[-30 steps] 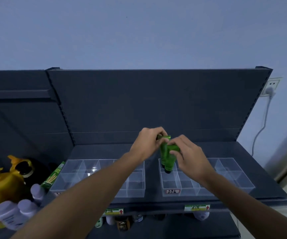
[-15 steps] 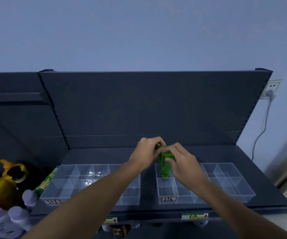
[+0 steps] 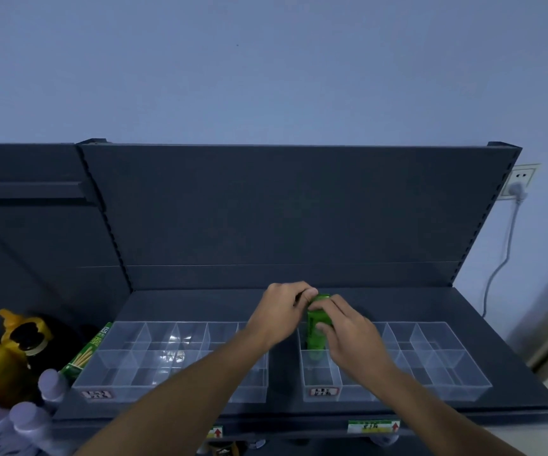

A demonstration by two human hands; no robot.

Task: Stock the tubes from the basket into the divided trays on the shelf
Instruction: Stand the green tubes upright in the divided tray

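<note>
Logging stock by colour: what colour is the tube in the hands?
The tube is green; the head view shows it best.

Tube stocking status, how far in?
Done: nothing visible; the left tray and right tray show empty compartments. In hand: left hand and right hand hold one green tube upright, its lower end inside the right tray's leftmost column. Left: nearly everything; the basket is out of view.
</note>
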